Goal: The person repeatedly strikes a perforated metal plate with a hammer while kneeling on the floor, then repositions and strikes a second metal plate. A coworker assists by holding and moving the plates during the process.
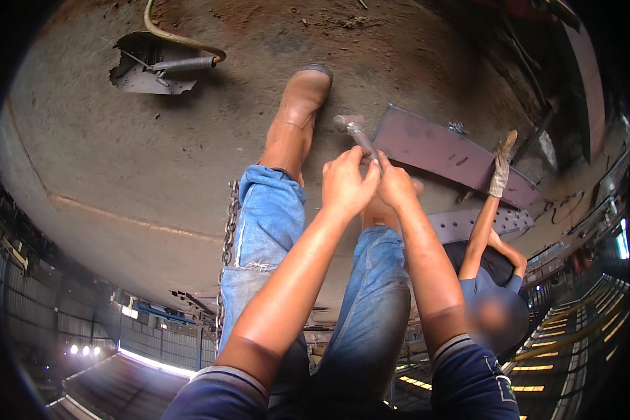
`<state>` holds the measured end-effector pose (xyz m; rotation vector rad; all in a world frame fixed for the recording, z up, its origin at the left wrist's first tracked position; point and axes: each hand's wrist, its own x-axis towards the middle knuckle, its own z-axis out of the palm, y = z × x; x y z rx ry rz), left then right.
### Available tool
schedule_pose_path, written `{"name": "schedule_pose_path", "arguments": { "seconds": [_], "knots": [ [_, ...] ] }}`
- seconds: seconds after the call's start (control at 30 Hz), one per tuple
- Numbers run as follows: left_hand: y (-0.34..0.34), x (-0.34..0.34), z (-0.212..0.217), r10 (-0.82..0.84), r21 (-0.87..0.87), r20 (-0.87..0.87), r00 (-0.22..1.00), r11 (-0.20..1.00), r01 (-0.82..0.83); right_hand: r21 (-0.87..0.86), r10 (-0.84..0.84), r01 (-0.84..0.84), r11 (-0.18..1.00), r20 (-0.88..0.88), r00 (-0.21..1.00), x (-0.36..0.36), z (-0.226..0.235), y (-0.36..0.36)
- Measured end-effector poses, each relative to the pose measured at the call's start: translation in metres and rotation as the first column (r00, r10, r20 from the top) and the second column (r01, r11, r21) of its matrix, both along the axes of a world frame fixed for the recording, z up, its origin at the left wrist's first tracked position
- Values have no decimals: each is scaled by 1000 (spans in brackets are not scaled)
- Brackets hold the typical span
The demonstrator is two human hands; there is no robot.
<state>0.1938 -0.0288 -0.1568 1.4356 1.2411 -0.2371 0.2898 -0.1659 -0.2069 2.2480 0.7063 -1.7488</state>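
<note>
A hammer (357,133) is held out in front of me, its metal head pointing away and its handle slanting back between my hands. My right hand (396,185) is wrapped round the handle. Close against it on the left, my left hand (346,182) has its fingers curled at the handle, with the thumb toward the right hand; part of its hold is hidden. Just beyond the hammer to the right lies a long reddish-brown steel piece (444,148). My brown boot (300,112) stands on the floor to the left of the hammer head.
A co-worker's gloved hand (500,164) rests by the steel piece at right. Nearer lies a plate with holes (507,220). A chain (229,224) hangs along my left leg. Far left, an electrode holder (185,64) with a cable lies on a scrap metal sheet (143,85).
</note>
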Motion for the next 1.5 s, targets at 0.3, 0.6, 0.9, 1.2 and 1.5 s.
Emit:
{"name": "schedule_pose_path", "arguments": {
  "seconds": [0.3, 0.6, 0.9, 1.2, 1.5],
  "knots": [
    [-2, -1, -2, -35, -11, -21, 999, 999, 35, -72, -63, 67, 995, 50, 997, -16, -12, -3],
    [-6, -2, -8, -21, 47, 8, 1000, 999, 21, 16, -205, 205, 979, 78, 976, -10, 11, -39],
    [-17, 6, -10, -190, 10, -43, 981, 982, 190, 26, -421, 421, 907, -16, 907, 33, 67, -106],
    [-35, -41, -15, -680, 78, -246, 691, 697, 713, -120, -587, 606, 786, 160, 793, 33, 88, -208],
    [5, 27, 95, -870, 19, -429, 243, 261, 965, -229, -823, 832, 506, 160, 545, 23, 149, -319]
  ]
}}
